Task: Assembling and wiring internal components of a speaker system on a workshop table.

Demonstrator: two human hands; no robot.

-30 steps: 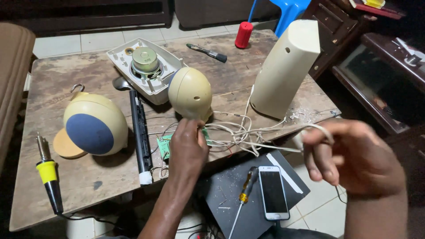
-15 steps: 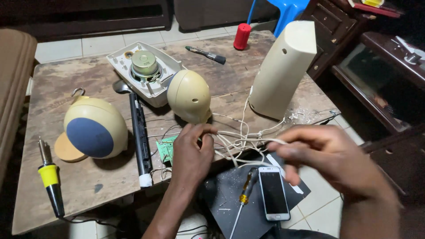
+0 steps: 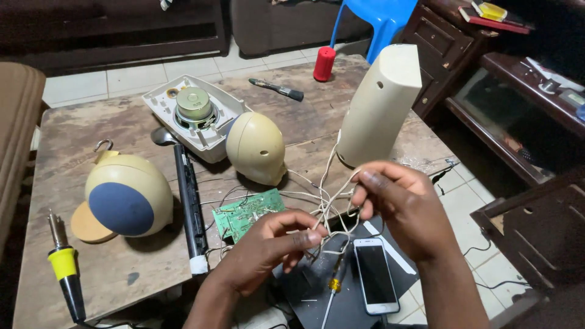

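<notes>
Both hands hold a tangle of thin white wires (image 3: pixel 329 201) above the near edge of a worn wooden table (image 3: pixel 341 116). My left hand (image 3: pixel 268 247) pinches several strands low in the bundle. My right hand (image 3: pixel 402 207) grips the strands higher up, fingers curled round them. The wires run back toward a tall cream speaker cabinet (image 3: pixel 379 103) and a cream egg-shaped speaker shell (image 3: pixel 256 147). A green circuit board (image 3: pixel 244 213) lies just left of my left hand.
A round cream speaker with blue grille (image 3: pixel 127 195), an open speaker unit (image 3: pixel 194 116), a black bar (image 3: pixel 189 204), a yellow-handled soldering iron (image 3: pixel 64 274), a brush (image 3: pixel 277 89) and a red cylinder (image 3: pixel 325 63) sit on the table. A white phone (image 3: pixel 375 274) and screwdriver (image 3: pixel 332 286) lie on a dark pad.
My right hand has come in from the right and closed on the wires near my left hand. My left hand has dropped slightly toward me. The circuit board now shows uncovered.
</notes>
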